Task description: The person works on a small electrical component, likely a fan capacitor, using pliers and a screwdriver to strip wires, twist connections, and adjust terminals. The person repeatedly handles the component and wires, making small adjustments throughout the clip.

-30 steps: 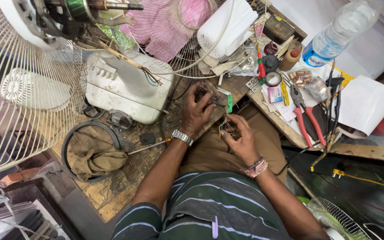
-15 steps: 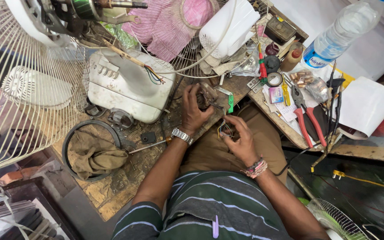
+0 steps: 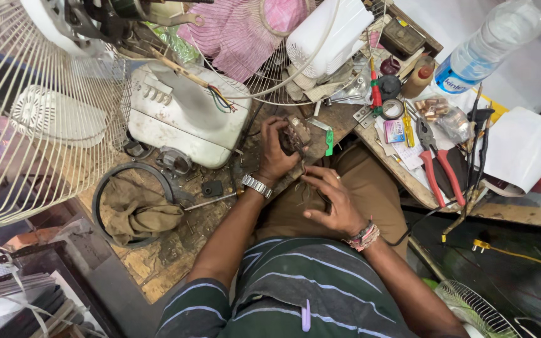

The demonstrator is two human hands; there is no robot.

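My left hand [image 3: 275,150], with a metal watch on the wrist, grips a small dark metal part [image 3: 296,134] at the edge of the wooden bench [image 3: 158,269]. My right hand [image 3: 328,199], with bead bracelets on the wrist, sits just below it over my brown-trousered lap, fingers curled around thin dark wires that run up to the part. A white fan base [image 3: 186,116] with coloured wires lies just left of my left hand.
A wire fan guard [image 3: 26,112] fills the left. A pink fan guard [image 3: 239,34] and a white motor housing [image 3: 327,34] lie at the top. Red-handled pliers [image 3: 436,163], a water bottle [image 3: 483,53], tape and small parts crowd the right shelf. A rag sits in a ring [image 3: 136,206].
My left hand has lifted the dark part slightly up and toward the fan base. My right hand has stretched out along the thin wires below it.
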